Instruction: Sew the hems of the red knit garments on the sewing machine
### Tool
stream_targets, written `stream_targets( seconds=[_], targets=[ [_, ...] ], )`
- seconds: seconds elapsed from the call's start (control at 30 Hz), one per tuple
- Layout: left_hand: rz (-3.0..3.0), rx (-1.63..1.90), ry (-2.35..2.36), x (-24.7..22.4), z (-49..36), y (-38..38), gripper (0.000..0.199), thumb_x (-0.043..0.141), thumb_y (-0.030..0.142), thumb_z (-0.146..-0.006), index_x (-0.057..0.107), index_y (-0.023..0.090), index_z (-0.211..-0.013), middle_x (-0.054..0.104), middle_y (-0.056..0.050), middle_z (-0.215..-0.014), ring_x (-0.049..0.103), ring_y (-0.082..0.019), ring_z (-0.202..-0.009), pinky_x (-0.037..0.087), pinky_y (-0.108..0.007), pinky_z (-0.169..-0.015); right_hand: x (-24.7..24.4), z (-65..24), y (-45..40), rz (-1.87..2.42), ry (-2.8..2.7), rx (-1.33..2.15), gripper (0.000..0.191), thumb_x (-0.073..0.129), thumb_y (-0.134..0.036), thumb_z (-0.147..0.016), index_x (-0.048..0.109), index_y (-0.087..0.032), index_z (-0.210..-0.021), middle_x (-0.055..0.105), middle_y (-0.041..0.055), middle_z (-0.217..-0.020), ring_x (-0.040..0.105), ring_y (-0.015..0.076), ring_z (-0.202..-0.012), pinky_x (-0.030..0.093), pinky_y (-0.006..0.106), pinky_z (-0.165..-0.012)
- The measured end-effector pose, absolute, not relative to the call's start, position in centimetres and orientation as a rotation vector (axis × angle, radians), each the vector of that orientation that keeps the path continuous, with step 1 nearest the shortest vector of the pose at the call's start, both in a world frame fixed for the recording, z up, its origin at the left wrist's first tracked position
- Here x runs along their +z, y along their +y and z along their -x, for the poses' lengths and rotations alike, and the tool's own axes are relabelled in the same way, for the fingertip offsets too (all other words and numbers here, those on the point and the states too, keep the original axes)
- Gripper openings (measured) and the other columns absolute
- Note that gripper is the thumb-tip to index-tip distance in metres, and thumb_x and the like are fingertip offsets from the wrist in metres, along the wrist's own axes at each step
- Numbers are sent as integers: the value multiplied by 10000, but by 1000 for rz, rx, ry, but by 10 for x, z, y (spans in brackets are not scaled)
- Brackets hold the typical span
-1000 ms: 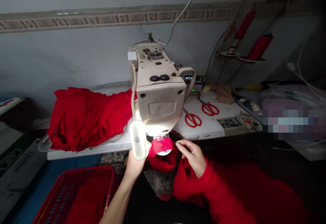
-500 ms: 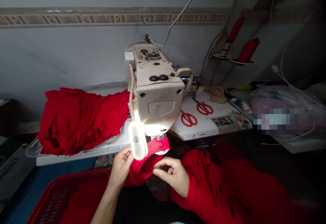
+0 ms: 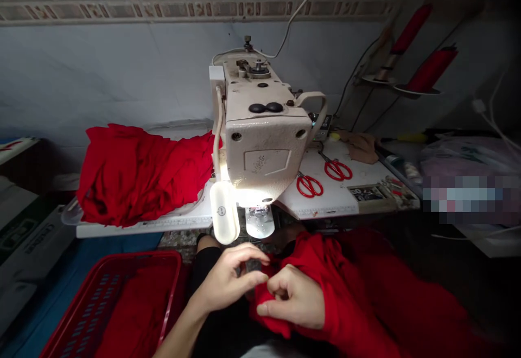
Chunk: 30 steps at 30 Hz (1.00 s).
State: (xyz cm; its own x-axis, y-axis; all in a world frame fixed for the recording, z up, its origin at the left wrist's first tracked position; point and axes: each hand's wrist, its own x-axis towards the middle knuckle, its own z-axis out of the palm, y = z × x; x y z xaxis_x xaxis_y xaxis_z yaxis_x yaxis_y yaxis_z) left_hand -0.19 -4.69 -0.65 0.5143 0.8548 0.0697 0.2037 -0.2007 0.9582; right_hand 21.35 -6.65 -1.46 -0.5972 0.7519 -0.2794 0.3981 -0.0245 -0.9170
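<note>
My left hand (image 3: 233, 276) is in front of the sewing machine (image 3: 264, 152), fingers curved and parted from the thumb, its tips close to my right hand. My right hand (image 3: 299, 298) is curled and closed at the red cloth (image 3: 272, 317), which hangs below the fingers; the exact grip is partly hidden. More red fabric (image 3: 345, 282) surrounds the right wrist and spreads to the right. Above the hands, the machine's lit needle area and rounded plate (image 3: 260, 225) show bare, with no cloth on them.
Piled red fabric (image 3: 142, 176) lies left of the machine, beside a lamp (image 3: 223, 214). A red basket (image 3: 173, 271) holds red cloth at lower left. Two red-handled scissors (image 3: 310, 186) lie on the right tabletop. Red thread cones (image 3: 433, 68) stand behind at right.
The red cloth has come off the machine's plate and down towards my lap. My left hand has moved right, beside my right hand, which is slightly lower and further right. The view has shifted.
</note>
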Motion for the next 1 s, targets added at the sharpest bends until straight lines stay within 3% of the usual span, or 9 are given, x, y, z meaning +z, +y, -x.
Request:
stream_targets(
  seconds=[0.1, 0.17, 0.23, 0.37, 0.47, 0.53, 0.73, 0.83, 1.0],
  targets=[
    [-1788, 484, 780, -5, -6, -48, 225, 737, 376, -909, 755, 152, -925, 691, -27, -823, 587, -146, -735, 405, -226, -645, -16, -220, -64, 1263, -2015, 1658, 384, 877, -381, -697, 604, -161, -541, 414, -81, -464, 331, 53, -445, 197, 228, -430],
    [-1741, 408, 776, -8, -4, -48, 293, 719, 397, -920, 712, 135, -791, 600, 16, -680, 499, -110, -625, 359, -217, -586, -15, -226, -61, 1305, -1971, 1655, 278, 883, -390, -696, 733, -162, -647, 500, -62, -494, 392, 68, -464, 234, 221, -439],
    [-1664, 445, 845, -12, 1, -49, 315, 684, 391, -946, 683, 131, -769, 556, 28, -660, 465, -102, -621, 353, -215, -592, -15, -231, -58, 1319, -1881, 1627, 252, 855, -404, -742, 795, -160, -732, 577, -29, -532, 447, 86, -487, 278, 223, -457],
    [-1471, 631, 1036, -21, 10, -50, 308, 668, 401, -959, 674, 129, -813, 502, 39, -656, 436, -94, -609, 335, -208, -570, -15, -230, -51, 1295, -1580, 1551, 319, 796, -448, -805, 801, -131, -768, 663, 35, -630, 528, 123, -520, 359, 241, -467],
    [-1254, 810, 1070, -23, 12, -51, 272, 719, 397, -923, 701, 149, -1034, 467, 64, -650, 439, -81, -544, 345, -192, -517, -13, -224, -45, 1241, -1433, 1494, 342, 775, -459, -829, 784, -124, -759, 670, 47, -646, 560, 142, -566, 419, 259, -517],
    [-1215, 900, 1051, -21, 13, -51, 320, 727, 376, -918, 709, 173, -1164, 511, 58, -663, 470, -81, -513, 386, -195, -502, -9, -221, -41, 1223, -1388, 1482, 342, 766, -452, -842, 769, -125, -743, 651, 33, -612, 535, 131, -543, 410, 261, -514],
    [-1889, 1056, 1123, -10, 21, -42, 228, 625, 232, -991, 814, 192, -1111, 755, -72, -839, 679, -175, -747, 531, -269, -713, 11, -219, -41, 1205, -1451, 1321, 287, 737, -391, -884, 765, -142, -743, 628, 12, -602, 518, 124, -542, 406, 265, -528],
    [-2091, 1070, 1097, -10, 23, -38, 252, 573, 182, -1010, 777, 163, -1157, 784, -97, -935, 716, -193, -808, 543, -275, -753, 19, -218, -41, 1198, -1525, 1104, 252, 736, -338, -890, 762, -151, -722, 620, 10, -626, 522, 122, -570, 394, 266, -547],
    [-1982, 1011, 1188, -3, 17, -35, 275, 513, 253, -1042, 768, 157, -1010, 782, -73, -918, 730, -204, -847, 541, -288, -805, 17, -216, -35, 1190, -1487, 1020, 250, 738, -337, -892, 755, -153, -724, 632, 14, -634, 535, 128, -582, 403, 268, -562]
  ],
)
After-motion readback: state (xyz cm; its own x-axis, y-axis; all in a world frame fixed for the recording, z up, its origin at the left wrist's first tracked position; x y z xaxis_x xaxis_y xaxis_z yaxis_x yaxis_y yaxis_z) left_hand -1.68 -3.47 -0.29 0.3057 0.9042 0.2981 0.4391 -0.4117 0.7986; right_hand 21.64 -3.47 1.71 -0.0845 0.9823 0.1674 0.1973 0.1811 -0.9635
